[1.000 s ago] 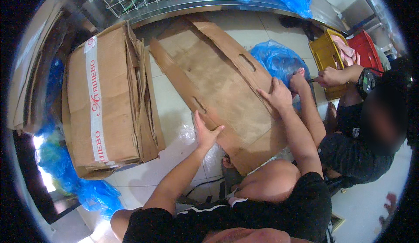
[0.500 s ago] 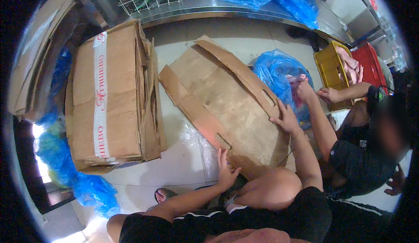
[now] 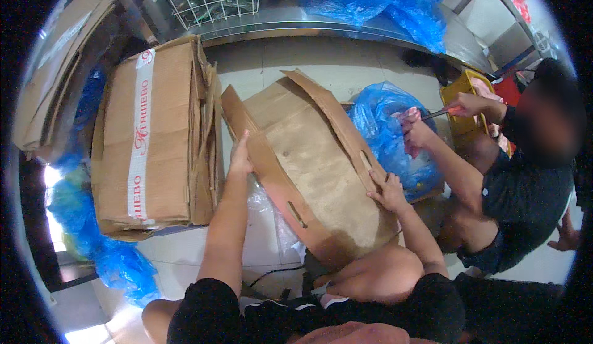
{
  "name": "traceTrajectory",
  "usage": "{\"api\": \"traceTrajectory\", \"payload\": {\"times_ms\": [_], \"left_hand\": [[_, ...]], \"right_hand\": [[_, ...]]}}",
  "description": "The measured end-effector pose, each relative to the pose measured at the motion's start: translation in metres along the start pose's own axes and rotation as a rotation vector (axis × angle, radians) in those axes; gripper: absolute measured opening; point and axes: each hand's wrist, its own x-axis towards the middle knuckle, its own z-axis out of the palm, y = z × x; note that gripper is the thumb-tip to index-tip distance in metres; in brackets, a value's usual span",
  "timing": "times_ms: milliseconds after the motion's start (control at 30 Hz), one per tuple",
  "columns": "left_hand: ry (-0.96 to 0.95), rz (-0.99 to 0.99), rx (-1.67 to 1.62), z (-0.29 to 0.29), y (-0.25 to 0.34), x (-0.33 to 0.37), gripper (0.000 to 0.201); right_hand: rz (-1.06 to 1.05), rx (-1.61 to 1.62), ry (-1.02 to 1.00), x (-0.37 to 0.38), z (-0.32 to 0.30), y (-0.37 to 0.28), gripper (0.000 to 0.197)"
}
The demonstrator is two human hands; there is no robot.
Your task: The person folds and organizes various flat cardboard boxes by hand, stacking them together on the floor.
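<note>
An opened cardboard box (image 3: 318, 158), partly flattened, lies in front of me with its two long side flaps raised. My left hand (image 3: 242, 153) is against the outside of the left flap near its far end, fingers stretched along the cardboard. My right hand (image 3: 390, 193) holds the right flap beside its slotted handle hole, with thumb and fingers bent over the cardboard. A similar slot shows in the near part of the left flap. Clear plastic film (image 3: 265, 211) lies on the floor along the box's left side.
Flattened cardboard stacks (image 3: 167, 140) stand at left, beside blue plastic bags (image 3: 126, 270). At right, a person (image 3: 525, 183) holds pink meat (image 3: 412, 146) and a knife (image 3: 435, 114) over a blue bag (image 3: 386, 112). A yellow crate (image 3: 457, 106) stands behind; a wire basket (image 3: 213, 1) sits on the metal shelf.
My left hand has moved from the near handle slot to the far end of the left flap, which now stands more upright. The person at right has shifted, and a knife now shows.
</note>
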Motion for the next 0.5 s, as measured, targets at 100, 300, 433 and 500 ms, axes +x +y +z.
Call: {"api": "traceTrajectory", "payload": {"times_ms": [100,300,433,500], "left_hand": [[0.045,0.168,0.169,0.005,-0.009,0.003,0.049],[0.016,0.635,0.465,0.009,-0.008,-0.018,0.045],[-0.100,0.773,0.995,-0.007,0.005,-0.034,0.036],[-0.211,0.856,1.185,-0.011,0.016,-0.044,0.040]], "right_hand": [[-0.003,0.023,0.018,-0.003,0.002,0.007,0.080],[-0.071,0.125,0.083,-0.002,-0.006,0.000,0.090],[-0.156,0.025,0.087,0.031,-0.006,-0.022,0.092],[-0.176,0.003,0.034,0.057,-0.011,-0.046,0.091]]}}
